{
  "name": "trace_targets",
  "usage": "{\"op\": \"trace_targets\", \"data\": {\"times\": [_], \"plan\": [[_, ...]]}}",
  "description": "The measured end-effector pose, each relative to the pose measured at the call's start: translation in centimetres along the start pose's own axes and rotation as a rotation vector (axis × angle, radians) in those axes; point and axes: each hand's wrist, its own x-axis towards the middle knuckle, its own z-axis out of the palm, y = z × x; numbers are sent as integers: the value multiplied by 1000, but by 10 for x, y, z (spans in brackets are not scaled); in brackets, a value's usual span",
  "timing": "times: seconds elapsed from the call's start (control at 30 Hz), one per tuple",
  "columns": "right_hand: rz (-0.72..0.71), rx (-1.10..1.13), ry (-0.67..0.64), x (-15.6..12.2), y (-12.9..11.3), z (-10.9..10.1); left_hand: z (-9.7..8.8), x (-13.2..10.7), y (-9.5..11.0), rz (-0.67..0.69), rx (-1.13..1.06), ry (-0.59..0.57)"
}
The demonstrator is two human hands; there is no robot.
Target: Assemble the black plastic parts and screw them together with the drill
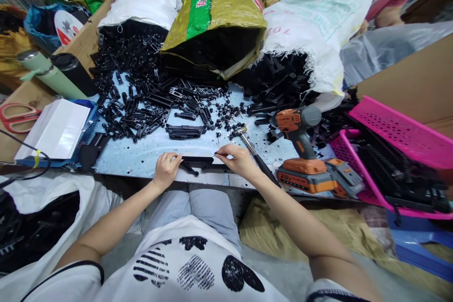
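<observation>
I'd keep the long black plastic strip (198, 159), lying on the pale blue worktop (141, 155) left of the orange cordless drill (297, 127), flat and square, left hand (165, 168) pinching its end farther from the drill, right hand (236, 159) pinching the nearer end.

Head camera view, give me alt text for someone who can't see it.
The left hand and right hand hold a black strip at a workbench edge. Behind lie a hammer, an orange drill, loose black parts and open sacks.
</observation>
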Motion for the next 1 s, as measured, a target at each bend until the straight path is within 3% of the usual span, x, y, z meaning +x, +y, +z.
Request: {"op": "trace_targets", "data": {"times": [0.1, 0.33, 0.6, 0.8, 0.9, 1.0], "plan": [[-31, -38, -82, 0, 1, 1, 2, -2, -3, -16, 11, 23], [-57, -90, -131, 8, -4, -5, 1, 4, -3, 2, 32, 29], [-197, -245, -263, 11, -6, -3, 2, 8, -3, 125, 65, 131], [-197, -347, -282, 15, -4, -3, 4, 10, 5, 161, 112, 175], [-262, -351, -291, 12, 0, 2, 7, 19, 20, 275, 73, 68], [-311, -343, -165, -2, 9, 14, 15, 31, 35, 357, 34, -141]]}}
